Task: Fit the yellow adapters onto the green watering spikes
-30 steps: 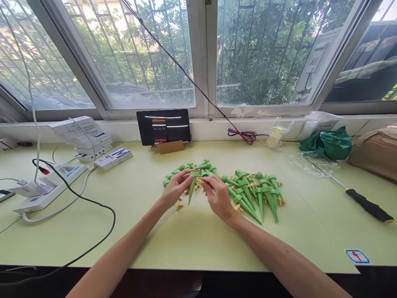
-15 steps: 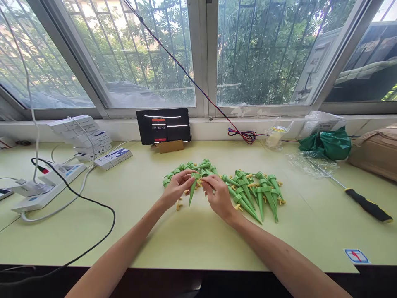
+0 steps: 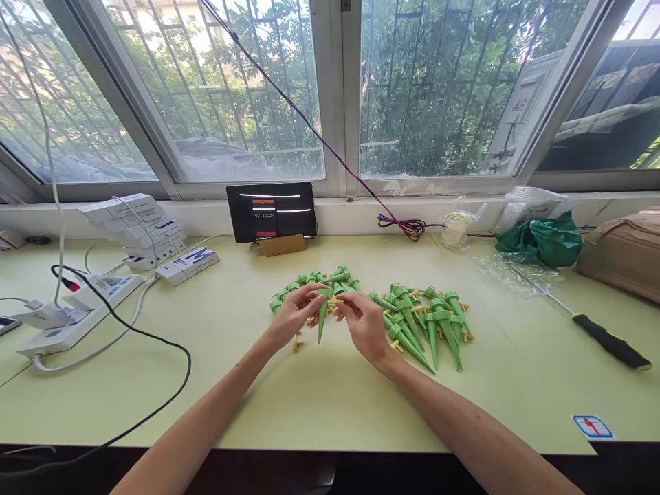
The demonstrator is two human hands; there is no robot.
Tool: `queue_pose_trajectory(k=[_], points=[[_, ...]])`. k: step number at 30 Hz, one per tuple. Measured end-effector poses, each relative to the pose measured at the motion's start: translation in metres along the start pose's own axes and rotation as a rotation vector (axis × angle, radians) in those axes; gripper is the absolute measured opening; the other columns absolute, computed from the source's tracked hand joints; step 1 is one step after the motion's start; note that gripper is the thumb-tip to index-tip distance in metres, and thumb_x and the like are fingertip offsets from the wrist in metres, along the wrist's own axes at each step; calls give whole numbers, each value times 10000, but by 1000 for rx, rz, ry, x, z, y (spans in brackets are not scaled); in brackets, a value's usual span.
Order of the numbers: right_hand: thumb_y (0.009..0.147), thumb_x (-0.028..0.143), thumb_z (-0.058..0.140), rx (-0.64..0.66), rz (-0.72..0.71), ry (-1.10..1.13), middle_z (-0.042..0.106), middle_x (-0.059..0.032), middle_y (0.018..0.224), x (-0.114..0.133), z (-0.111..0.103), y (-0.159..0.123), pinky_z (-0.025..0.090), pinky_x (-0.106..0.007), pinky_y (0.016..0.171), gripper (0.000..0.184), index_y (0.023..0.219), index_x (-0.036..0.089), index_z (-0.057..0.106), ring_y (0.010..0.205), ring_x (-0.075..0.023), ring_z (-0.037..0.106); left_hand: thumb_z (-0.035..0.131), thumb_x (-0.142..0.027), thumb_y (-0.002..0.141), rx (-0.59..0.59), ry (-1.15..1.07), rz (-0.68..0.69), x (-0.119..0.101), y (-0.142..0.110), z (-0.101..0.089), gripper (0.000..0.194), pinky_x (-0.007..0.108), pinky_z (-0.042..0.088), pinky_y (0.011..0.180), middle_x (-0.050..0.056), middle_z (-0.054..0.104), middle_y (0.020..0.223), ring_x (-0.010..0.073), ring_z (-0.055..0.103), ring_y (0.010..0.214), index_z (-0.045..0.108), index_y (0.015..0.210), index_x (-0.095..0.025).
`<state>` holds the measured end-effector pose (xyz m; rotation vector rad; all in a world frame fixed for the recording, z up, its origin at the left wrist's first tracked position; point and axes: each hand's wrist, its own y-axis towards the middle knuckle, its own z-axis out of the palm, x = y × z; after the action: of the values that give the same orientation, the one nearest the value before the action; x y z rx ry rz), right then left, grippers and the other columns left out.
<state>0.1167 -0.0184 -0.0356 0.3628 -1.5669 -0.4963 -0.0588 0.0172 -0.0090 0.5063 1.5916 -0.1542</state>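
My left hand (image 3: 295, 313) pinches a green plastic watering spike (image 3: 322, 320) by its capped top, its point hanging downward. Close beside it, my right hand (image 3: 365, 322) grips a small yellow valve (image 3: 336, 300) between thumb and fingertips, held at the side of the spike's cap. Whether the valve sits in the cap I cannot tell. Behind my hands lies a heap of green spikes (image 3: 340, 273). To the right of my right hand are several spikes with yellow valves in them (image 3: 407, 309). A loose yellow valve (image 3: 295, 342) lies below my left hand.
A tablet (image 3: 273, 212) showing a timer leans at the back. White boxes (image 3: 139, 227) and a power strip (image 3: 82, 316) with cables occupy the left. On the right are a screwdriver (image 3: 611, 342), a green bag (image 3: 541, 238) and a brown box (image 3: 623, 254).
The spike in my left hand has tilted closer to vertical. The yellow valve in my right hand now shows more clearly beside the cap.
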Motion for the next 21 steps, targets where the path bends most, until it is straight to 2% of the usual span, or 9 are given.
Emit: queue_pose_trajectory(k=[11, 21], points=[[936, 385, 561, 68, 120, -7, 584, 17, 571, 0, 0, 0, 449, -239, 472, 220, 888, 185, 637, 460, -121, 531, 682, -417, 874, 0, -1, -10, 2, -1, 3, 328, 209, 417, 439, -44, 520, 635, 81, 480, 477, 609, 1070, -164], [923, 398, 552, 99, 191, 51, 583, 19, 572, 3, 0, 0, 441, -222, 437, 233, 843, 185, 596, 454, -119, 546, 707, -405, 853, -4, -28, 9, 1, -3, 8, 324, 196, 413, 422, -52, 523, 623, 73, 480, 463, 615, 1052, -166]])
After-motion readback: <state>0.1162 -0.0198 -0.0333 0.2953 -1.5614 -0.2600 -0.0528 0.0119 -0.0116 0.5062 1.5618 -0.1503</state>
